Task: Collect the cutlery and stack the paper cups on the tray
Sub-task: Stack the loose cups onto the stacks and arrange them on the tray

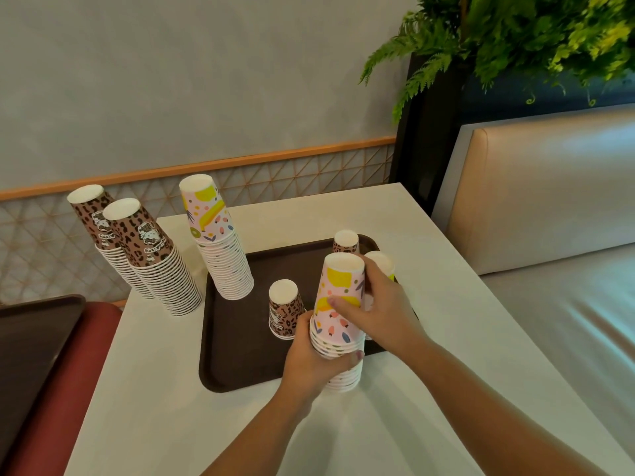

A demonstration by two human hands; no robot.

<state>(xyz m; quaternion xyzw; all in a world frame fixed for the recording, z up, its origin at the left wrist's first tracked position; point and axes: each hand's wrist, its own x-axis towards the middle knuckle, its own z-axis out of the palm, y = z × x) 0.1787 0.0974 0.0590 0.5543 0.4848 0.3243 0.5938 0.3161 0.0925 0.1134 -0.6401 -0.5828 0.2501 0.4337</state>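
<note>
Counter: white, smooth and matte, square-cornered; it carries the tray and every cup stack.
Bench: padded, cream-coloured backrest and seat, just right of the counter.
Fern: green fronds hanging over the bench's upper corner.
Tray: dark brown, flat, rounded corners and a low raised rim; lies in the middle of the counter.
Leopard stacks: two tall leaning columns of upturned paper cups, brown with black spots and a white cartoon print, ribbed white rims showing; on the counter, left of the tray.
Fruit stack: tall, tilted, pink paper with yellow bananas and kiwi, bases up; stands on the tray's far left corner.
Held stack: short column of the same pink fruit cups, upturned, white base on top; at the tray's near edge, its lowest rims over the counter.
Left hand: fingers wrapped around the held stack's lower rims.
Right hand: fingers clasped on the top cup of that stack.
Small leopard cups: a few nested, upside down on the tray, just left of the held stack.
Far cups: a leopard one and a paler one behind the right hand, partly hidden.
</note>
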